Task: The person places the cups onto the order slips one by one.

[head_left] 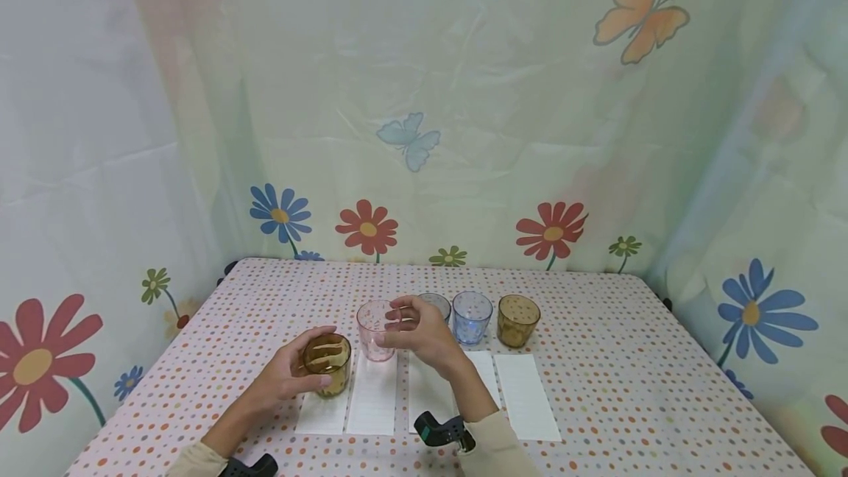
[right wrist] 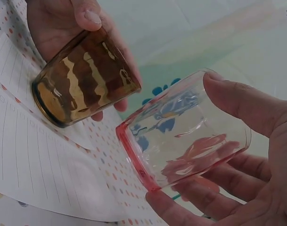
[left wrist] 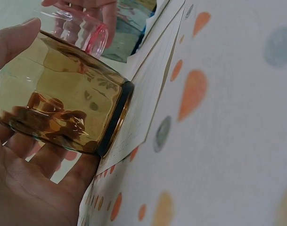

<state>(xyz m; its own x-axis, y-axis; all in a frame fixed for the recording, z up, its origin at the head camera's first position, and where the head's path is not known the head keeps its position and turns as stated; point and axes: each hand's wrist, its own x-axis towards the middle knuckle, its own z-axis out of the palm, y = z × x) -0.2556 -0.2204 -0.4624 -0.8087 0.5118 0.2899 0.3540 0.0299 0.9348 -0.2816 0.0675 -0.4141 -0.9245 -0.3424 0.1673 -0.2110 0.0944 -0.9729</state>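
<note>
My left hand [head_left: 281,374] holds an amber drinking glass [head_left: 336,383], thumb on the near side and fingers round the far side. The left wrist view shows this amber glass [left wrist: 63,89] upright, its thick base low over a lined paper strip; whether it touches cannot be told. My right hand [head_left: 427,336] grips a clear pink glass [head_left: 368,324] from its right side. In the right wrist view the thumb lies on one side of the pink glass [right wrist: 181,141] and the fingers curl round the other. The two glasses stand close, apart from each other.
Behind and right of my right hand are a grey glass [head_left: 437,303], partly hidden, a blue glass [head_left: 472,321] and another amber glass [head_left: 519,324]. Several white lined paper strips, one at the right [head_left: 528,396], lie on the dotted tablecloth [head_left: 623,381]. A flowered curtain [head_left: 464,190] encloses the table.
</note>
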